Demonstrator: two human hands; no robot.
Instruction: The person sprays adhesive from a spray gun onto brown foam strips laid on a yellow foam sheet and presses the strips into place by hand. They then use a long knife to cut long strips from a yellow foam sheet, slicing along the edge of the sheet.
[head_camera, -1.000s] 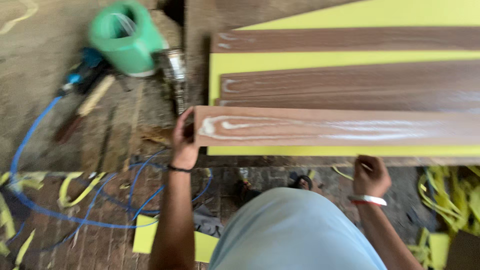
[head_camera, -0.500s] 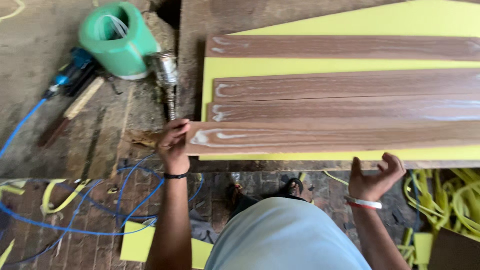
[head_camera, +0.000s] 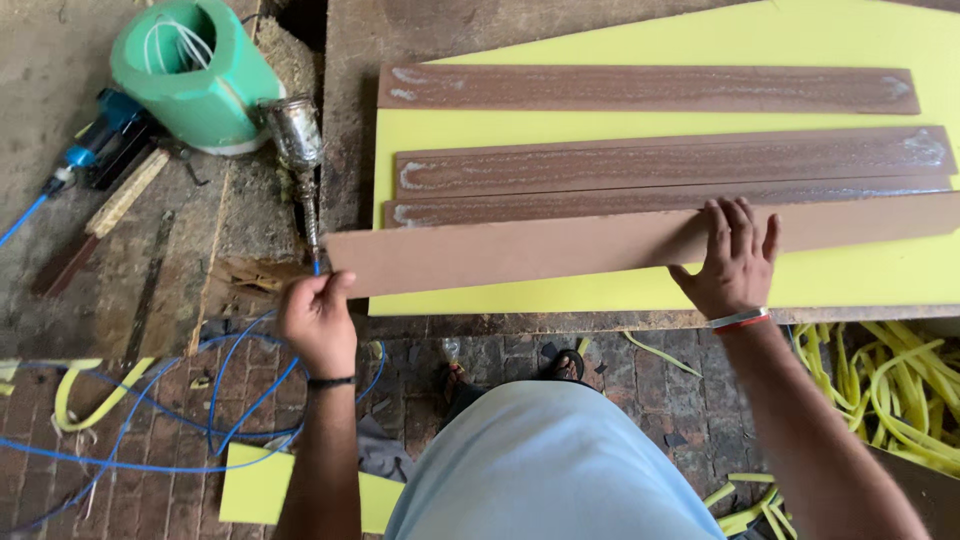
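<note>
While the left hand (head_camera: 318, 318) pinches the near left end of a long brown strip (head_camera: 560, 247), the right hand (head_camera: 733, 262) lies flat on it with fingers spread, further along. That strip rests across the yellow sheet (head_camera: 900, 270) on the worktop (head_camera: 350, 120), its plain side up. Beyond the strip lie three more strips (head_camera: 650, 175). Left of it stand a spray gun (head_camera: 297, 140) and a green spool (head_camera: 195, 75).

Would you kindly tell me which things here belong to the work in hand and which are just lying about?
In hand:
- plain brown strip, held by left hand and right hand
- glue-streaked wood strips
- yellow sheet

Lying about:
- spray gun
- green spool
- blue hose
- yellow offcuts
</note>
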